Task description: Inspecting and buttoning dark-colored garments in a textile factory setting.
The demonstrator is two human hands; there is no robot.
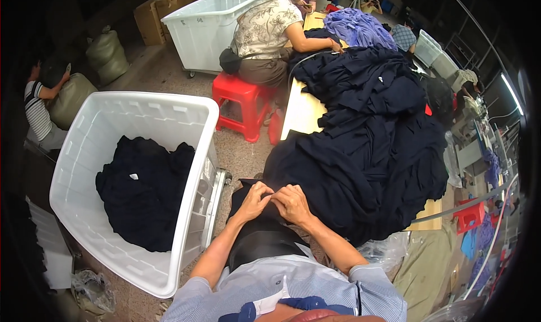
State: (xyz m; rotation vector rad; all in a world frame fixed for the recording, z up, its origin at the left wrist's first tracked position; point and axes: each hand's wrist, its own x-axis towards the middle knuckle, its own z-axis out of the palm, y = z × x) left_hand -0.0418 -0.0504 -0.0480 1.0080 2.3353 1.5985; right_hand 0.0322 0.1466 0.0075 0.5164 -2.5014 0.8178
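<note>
Close together over my lap, my left hand (255,201) and my right hand (292,202) pinch the edge of a dark navy garment (241,193). Their fingertips nearly meet. Part of the cloth hangs down between my hands and my legs. Just beyond lies a large heap of navy garments (360,164), spread along the table and bulging over its near end. What fine detail sits between my fingers is too small to make out.
Left of me stands a white wheeled bin (194,232) with navy garments (143,195) inside. Farther off are a red stool (242,105) with a seated person, another white bin (197,34), and purple garments (360,26) on the wooden table (304,110). Plastic bags (383,251) lie near my right elbow.
</note>
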